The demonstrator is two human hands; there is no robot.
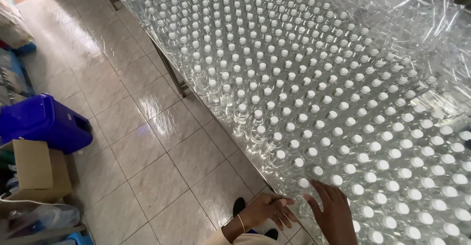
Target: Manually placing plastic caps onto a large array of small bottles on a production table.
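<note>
Both hands low at the near table edge, bottom of view. Left hand (267, 209) comes in from the lower left, wrist bent, a thin bangle (241, 223) on the wrist, fingers curled loosely and pointing right toward the edge of the table (255, 169); it grips nothing that shows, fingertips at the table rim beside the nearest bottles. Right hand (334, 210) reaches up from the bottom edge, back of hand to the camera, fingers spread and open, laid flat over the white caps of the nearest clear bottles (314, 127); whether it presses on them cannot be told. Hands near each other, not touching.

Bottles stand upright in tight diagonal rows, filling the whole table from the near corner to the far end. Crumpled clear plastic wrap (422, 24) lies along the far right side. Tiled floor (147, 142) at left, with a blue bin (44, 122) and an open cardboard box (37, 171) well apart from the table. A dark shoe (239, 206) shows just below the left hand.
</note>
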